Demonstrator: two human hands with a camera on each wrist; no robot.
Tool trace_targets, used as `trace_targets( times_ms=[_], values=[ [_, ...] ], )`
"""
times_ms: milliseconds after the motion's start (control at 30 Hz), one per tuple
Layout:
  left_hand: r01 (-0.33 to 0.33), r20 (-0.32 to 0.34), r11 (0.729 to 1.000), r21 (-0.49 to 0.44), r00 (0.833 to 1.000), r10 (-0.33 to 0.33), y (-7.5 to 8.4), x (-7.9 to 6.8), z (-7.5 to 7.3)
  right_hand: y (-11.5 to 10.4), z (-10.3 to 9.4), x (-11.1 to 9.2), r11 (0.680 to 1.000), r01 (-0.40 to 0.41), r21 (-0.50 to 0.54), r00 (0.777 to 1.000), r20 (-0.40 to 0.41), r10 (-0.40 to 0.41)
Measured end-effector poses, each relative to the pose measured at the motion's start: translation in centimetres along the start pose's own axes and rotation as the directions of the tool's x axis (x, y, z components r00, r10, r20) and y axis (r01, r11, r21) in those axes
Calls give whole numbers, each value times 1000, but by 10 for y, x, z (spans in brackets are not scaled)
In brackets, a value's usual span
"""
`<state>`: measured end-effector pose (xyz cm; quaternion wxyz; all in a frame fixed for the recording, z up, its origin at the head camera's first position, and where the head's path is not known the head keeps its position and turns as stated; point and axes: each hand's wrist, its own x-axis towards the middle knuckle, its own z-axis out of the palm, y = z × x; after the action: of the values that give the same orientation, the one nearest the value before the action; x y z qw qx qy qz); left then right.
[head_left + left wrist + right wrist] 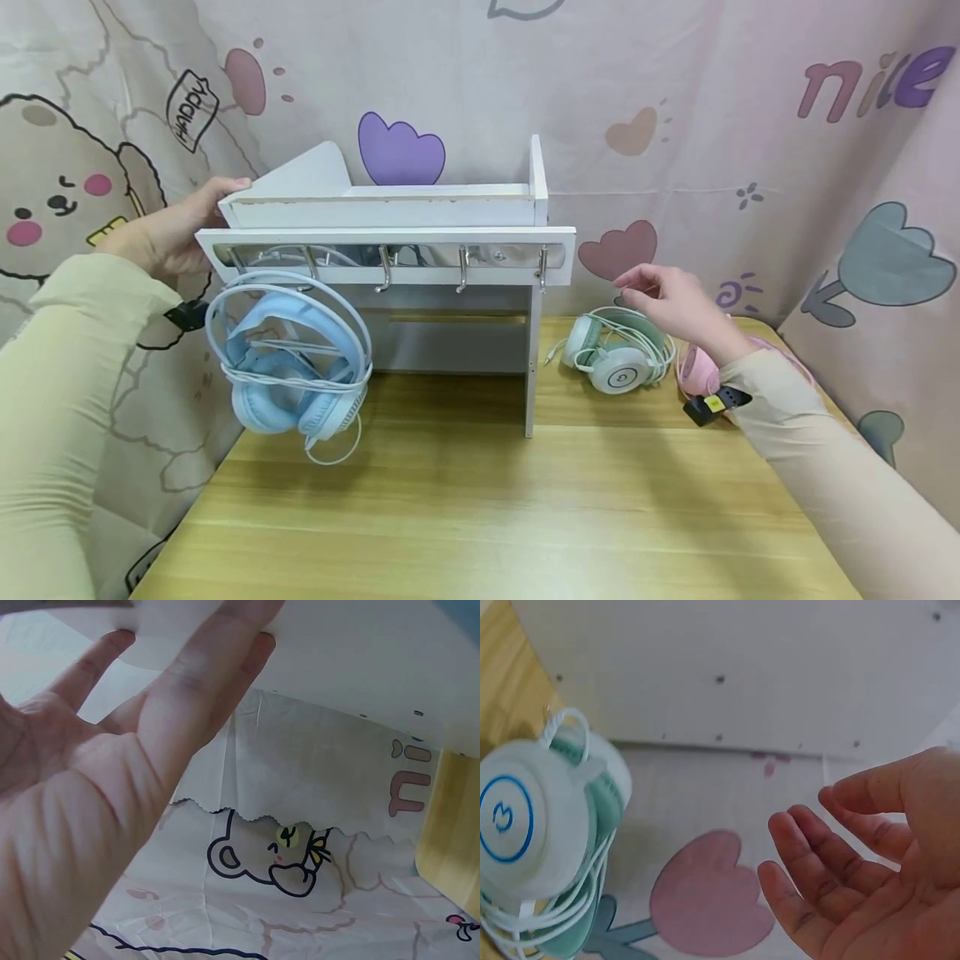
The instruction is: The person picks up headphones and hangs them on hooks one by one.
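Left hand (176, 233) steadies the white shelf (390, 225); right hand (671, 302) hangs empty above the green headphones (618, 354).

The left hand's straight fingers press flat on the shelf's left end. Blue headphones (288, 367) hang from a hook (307, 267) under that end. The right hand's fingers are loosely curled and hold nothing. The green headphones lie on the wooden table (487, 500), right of the shelf, with pink headphones (697, 371) just beside them.

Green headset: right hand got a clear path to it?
Probably yes. The right hand hovers open just above the green headset, which lies on the table beside the shelf; nothing sits between them.
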<state>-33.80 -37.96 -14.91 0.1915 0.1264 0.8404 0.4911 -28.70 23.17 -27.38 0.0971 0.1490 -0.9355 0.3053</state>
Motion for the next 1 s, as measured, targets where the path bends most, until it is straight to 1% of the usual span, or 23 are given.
trace_targets(
  times_ms=[100, 200, 400, 567, 667, 800, 1000],
  values=[
    [0, -4, 1000, -2, 1000, 0, 0, 0, 0, 10, -2, 7, 999, -29, -13, 1000, 7, 29],
    [5, -12, 1000, -24, 1000, -6, 0, -1, 1, 19, -3, 13, 998, -56, -26, 998, 17, 56],
    [8, -14, 999, -53, 1000, -9, -2, -2, 1, 34, 1, 24, 994, -101, -52, 994, 35, 102],
    [10, -15, 998, -55, 1000, -10, -1, -2, 1, 43, 5, 30, 986, -159, -46, 984, 73, 162],
    [15, -25, 999, -50, 1000, -16, -1, -3, 2, 48, 7, 33, 983, -175, -52, 981, 76, 179],
    [19, -37, 999, -48, 999, -21, -1, -3, 3, 55, 10, 38, 978, -197, -70, 975, 93, 203],
    [32, -43, 999, -39, 998, -34, -3, -1, 6, 68, 14, 44, 965, -231, -126, 957, 151, 249]
  ],
)
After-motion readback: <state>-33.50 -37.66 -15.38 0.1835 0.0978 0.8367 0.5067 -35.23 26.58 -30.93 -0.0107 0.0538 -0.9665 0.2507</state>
